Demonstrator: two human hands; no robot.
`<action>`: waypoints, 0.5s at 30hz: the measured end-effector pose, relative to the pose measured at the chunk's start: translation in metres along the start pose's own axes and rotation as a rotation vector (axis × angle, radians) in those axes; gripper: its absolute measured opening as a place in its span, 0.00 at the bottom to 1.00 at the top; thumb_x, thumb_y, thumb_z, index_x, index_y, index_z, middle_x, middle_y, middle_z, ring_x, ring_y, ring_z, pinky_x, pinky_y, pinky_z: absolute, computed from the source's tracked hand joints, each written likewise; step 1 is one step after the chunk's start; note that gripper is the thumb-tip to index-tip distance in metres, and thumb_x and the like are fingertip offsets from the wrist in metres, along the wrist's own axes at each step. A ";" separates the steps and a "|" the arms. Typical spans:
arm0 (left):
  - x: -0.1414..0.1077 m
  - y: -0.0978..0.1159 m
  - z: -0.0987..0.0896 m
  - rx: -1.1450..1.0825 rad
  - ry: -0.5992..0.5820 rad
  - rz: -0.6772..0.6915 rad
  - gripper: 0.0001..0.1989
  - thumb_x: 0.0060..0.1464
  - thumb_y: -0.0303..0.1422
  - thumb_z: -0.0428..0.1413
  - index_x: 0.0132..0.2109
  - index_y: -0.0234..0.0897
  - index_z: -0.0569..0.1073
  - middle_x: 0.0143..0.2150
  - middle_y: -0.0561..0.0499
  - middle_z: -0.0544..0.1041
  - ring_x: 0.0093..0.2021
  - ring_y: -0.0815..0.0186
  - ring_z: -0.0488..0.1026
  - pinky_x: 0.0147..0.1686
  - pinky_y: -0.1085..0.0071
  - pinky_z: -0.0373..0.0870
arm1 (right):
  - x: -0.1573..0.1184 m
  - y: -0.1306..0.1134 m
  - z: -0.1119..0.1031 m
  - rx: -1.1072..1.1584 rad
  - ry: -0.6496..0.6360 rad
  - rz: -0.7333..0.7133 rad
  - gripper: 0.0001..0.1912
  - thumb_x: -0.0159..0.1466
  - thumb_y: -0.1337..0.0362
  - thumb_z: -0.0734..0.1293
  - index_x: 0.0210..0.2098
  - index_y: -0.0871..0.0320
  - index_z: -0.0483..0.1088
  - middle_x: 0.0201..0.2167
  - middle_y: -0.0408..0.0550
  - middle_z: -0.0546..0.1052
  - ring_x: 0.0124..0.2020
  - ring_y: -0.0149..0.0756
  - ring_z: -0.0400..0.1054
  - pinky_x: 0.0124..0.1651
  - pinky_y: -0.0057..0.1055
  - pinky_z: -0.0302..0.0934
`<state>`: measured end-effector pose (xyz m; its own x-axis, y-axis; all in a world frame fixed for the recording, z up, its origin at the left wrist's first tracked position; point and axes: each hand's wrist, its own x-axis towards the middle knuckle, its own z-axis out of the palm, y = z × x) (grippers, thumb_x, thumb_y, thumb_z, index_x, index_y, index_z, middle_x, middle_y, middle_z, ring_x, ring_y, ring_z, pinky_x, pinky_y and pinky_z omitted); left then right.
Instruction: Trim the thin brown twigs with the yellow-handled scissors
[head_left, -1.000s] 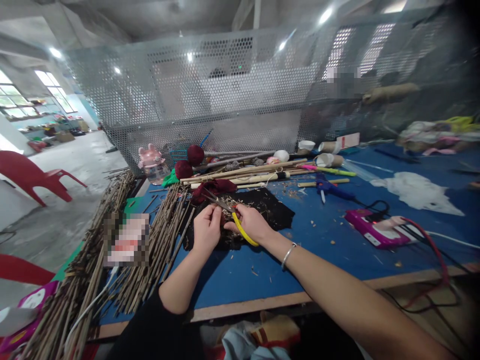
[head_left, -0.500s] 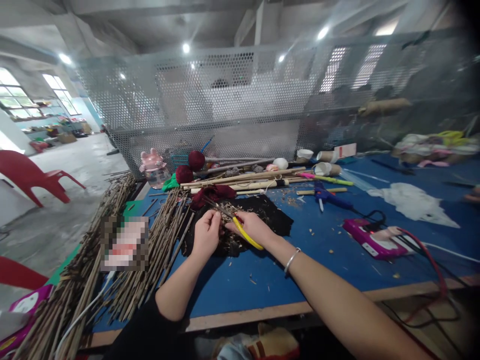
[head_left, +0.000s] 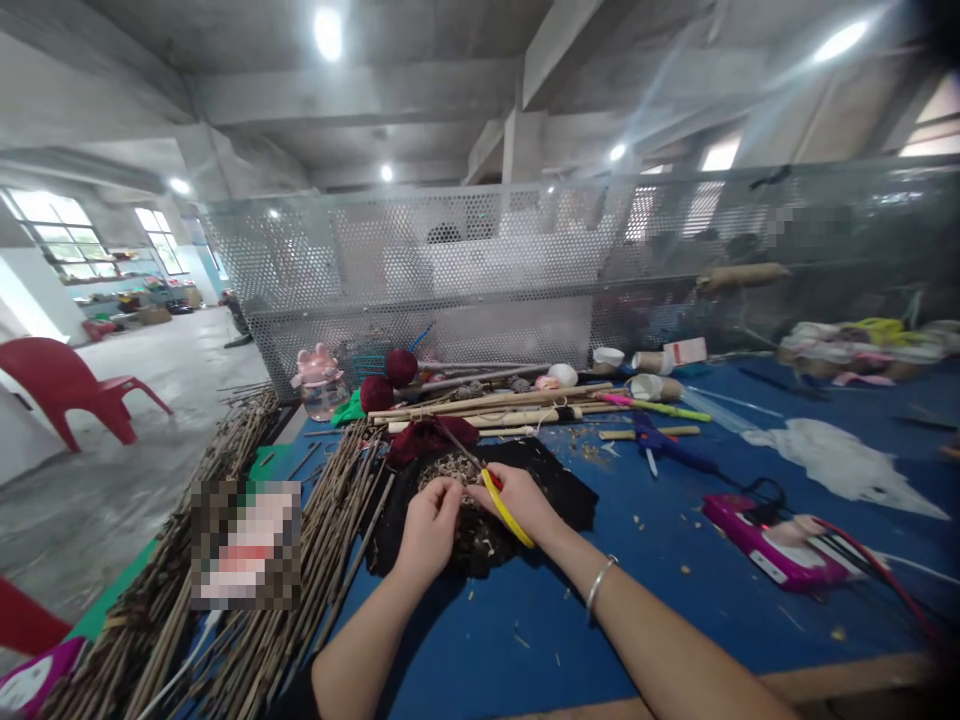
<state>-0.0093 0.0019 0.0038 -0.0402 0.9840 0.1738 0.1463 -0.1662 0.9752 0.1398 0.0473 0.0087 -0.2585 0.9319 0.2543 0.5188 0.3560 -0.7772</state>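
Note:
A pair of scissors with yellow handles (head_left: 511, 518) is in my right hand (head_left: 529, 500), its dark blades angled up and to the left. My left hand (head_left: 431, 525) is closed in a pinch close to the right fingertips. Whatever it holds is too small to make out. Both hands are over a black cloth (head_left: 564, 478) strewn with pale plant shavings (head_left: 452, 468). Just beyond lies a dark red cloth (head_left: 427, 440).
Bundles of thin sticks (head_left: 330, 520) cover the left side, with a blurred-out pink item (head_left: 251, 545) on them. A blue glue gun (head_left: 671, 443) and a purple power strip (head_left: 780, 555) are at right. Longer sticks (head_left: 487, 408) and red yarn balls (head_left: 376, 394) line the back.
The view has tilted up, so the table appears lower. Both hands stay together over the black cloth, and the scissors remain in my right hand.

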 end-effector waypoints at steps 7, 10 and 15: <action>-0.004 0.005 -0.001 0.298 0.042 0.184 0.13 0.53 0.38 0.50 0.29 0.35 0.73 0.26 0.51 0.72 0.27 0.68 0.66 0.28 0.74 0.61 | -0.002 -0.005 0.001 0.219 0.059 0.024 0.08 0.51 0.60 0.65 0.25 0.58 0.63 0.20 0.39 0.66 0.23 0.29 0.59 0.28 0.25 0.56; -0.005 0.005 -0.001 0.383 0.032 0.188 0.12 0.52 0.37 0.51 0.27 0.35 0.72 0.23 0.53 0.70 0.24 0.70 0.62 0.26 0.75 0.57 | -0.003 -0.007 0.002 0.306 0.026 0.006 0.08 0.51 0.61 0.65 0.26 0.58 0.63 0.22 0.39 0.66 0.24 0.29 0.60 0.30 0.26 0.57; -0.004 0.002 -0.001 0.408 0.021 0.185 0.12 0.51 0.37 0.52 0.25 0.35 0.71 0.20 0.55 0.66 0.22 0.72 0.58 0.24 0.75 0.54 | -0.005 -0.008 0.004 0.343 0.011 -0.005 0.08 0.50 0.62 0.66 0.26 0.58 0.63 0.22 0.39 0.66 0.25 0.29 0.60 0.31 0.27 0.57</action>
<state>-0.0100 -0.0028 0.0047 0.0036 0.9379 0.3469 0.5305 -0.2959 0.7944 0.1330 0.0397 0.0115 -0.2509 0.9316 0.2631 0.2133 0.3184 -0.9236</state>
